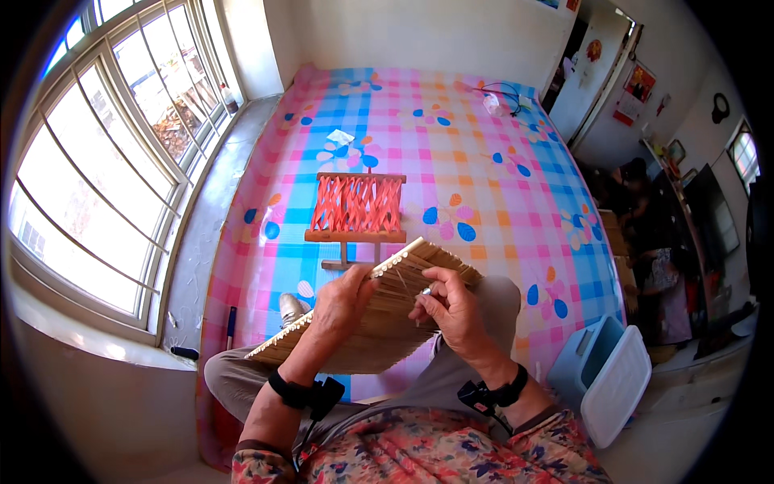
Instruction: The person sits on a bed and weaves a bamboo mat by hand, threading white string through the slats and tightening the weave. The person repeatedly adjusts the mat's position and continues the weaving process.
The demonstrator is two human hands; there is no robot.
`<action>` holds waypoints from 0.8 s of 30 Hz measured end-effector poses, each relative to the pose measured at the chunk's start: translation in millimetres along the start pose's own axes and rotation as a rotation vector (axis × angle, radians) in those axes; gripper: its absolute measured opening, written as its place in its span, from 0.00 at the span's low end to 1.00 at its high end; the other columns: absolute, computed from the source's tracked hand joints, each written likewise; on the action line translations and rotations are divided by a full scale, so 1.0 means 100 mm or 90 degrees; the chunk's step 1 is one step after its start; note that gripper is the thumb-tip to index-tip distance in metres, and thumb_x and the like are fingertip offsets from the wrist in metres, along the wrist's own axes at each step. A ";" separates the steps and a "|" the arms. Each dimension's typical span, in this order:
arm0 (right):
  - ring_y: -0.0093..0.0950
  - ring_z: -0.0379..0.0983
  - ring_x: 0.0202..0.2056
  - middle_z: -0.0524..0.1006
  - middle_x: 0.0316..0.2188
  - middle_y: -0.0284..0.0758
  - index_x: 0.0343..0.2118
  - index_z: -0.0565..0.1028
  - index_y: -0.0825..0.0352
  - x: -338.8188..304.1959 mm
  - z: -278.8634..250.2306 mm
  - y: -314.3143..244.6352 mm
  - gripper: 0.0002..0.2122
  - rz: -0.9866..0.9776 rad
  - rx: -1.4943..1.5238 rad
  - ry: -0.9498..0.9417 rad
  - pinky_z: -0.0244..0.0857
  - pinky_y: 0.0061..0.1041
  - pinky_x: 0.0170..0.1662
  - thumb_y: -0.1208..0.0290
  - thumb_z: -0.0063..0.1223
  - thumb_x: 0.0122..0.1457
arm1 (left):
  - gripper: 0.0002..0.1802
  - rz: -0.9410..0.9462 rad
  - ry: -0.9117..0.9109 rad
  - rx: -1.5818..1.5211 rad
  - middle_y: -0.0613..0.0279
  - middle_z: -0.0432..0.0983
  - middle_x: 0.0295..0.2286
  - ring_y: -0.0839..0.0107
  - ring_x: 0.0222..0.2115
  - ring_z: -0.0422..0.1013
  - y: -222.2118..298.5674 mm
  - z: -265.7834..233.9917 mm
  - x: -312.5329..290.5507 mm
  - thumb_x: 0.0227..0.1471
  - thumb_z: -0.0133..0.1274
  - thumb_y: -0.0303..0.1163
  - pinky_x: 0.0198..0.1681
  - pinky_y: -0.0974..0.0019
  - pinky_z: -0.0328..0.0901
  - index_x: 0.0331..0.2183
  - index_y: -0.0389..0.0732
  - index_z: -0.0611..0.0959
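Note:
A mat of thin tan stalks point(383, 329) lies tilted across my lap, its pale cut stalk ends lined up along the upper left edge. My left hand point(340, 302) is closed on that edge, thumb on top. Over the mat's right part, my right hand point(453, 313) is closed in a pinch. Something small and whitish shows at its fingers, too small to name. A thin pale line runs over the stalks near these fingertips. Both wrists wear black straps with small boxes.
Beyond the mat stands a wooden frame point(355, 236) wound with red strips. A checked, flowered sheet point(439, 173) covers the platform, with a white paper point(340, 137) on it. A blue bin point(586, 355) with a white lid point(617, 387) stands at right. Barred windows line the left.

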State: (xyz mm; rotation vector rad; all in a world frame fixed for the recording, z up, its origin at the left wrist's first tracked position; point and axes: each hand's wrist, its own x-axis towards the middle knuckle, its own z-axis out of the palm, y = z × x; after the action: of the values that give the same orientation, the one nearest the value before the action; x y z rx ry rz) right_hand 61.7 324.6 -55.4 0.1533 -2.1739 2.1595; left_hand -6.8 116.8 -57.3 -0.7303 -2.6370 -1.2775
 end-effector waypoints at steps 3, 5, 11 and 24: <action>0.20 0.74 0.27 0.74 0.29 0.35 0.56 0.63 0.70 -0.03 -0.04 0.15 0.19 0.059 0.111 0.011 0.72 0.20 0.32 0.77 0.53 0.65 | 0.13 -0.008 -0.027 0.008 0.46 0.79 0.33 0.43 0.35 0.76 0.04 0.04 0.09 0.57 0.57 0.34 0.35 0.51 0.70 0.43 0.40 0.78; 0.19 0.73 0.26 0.75 0.29 0.34 0.56 0.64 0.70 -0.03 -0.06 0.20 0.19 0.079 0.115 0.021 0.71 0.19 0.32 0.77 0.53 0.64 | 0.15 -0.019 -0.043 0.015 0.46 0.79 0.34 0.44 0.36 0.76 0.12 0.07 0.11 0.57 0.57 0.35 0.36 0.51 0.70 0.44 0.40 0.78; 0.17 0.73 0.28 0.77 0.29 0.32 0.50 0.72 0.70 -0.18 -0.16 0.22 0.13 0.061 0.036 0.028 0.71 0.18 0.33 0.76 0.55 0.64 | 0.15 0.045 -0.047 0.031 0.47 0.80 0.37 0.48 0.38 0.77 0.26 0.12 0.13 0.56 0.58 0.36 0.39 0.54 0.71 0.43 0.39 0.79; 0.31 0.78 0.35 0.78 0.33 0.40 0.44 0.77 0.68 -0.20 -0.25 -0.15 0.08 -0.020 -0.121 0.027 0.71 0.27 0.38 0.78 0.56 0.62 | 0.11 0.049 -0.053 0.102 0.50 0.77 0.29 0.48 0.29 0.75 0.37 0.19 0.13 0.56 0.58 0.36 0.30 0.53 0.67 0.34 0.38 0.78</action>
State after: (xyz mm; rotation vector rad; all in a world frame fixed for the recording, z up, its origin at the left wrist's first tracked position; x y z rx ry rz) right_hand 83.4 349.5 -42.7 0.1283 -2.3192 1.9092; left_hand 1.2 156.2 -39.2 -0.8669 -2.7074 -1.0230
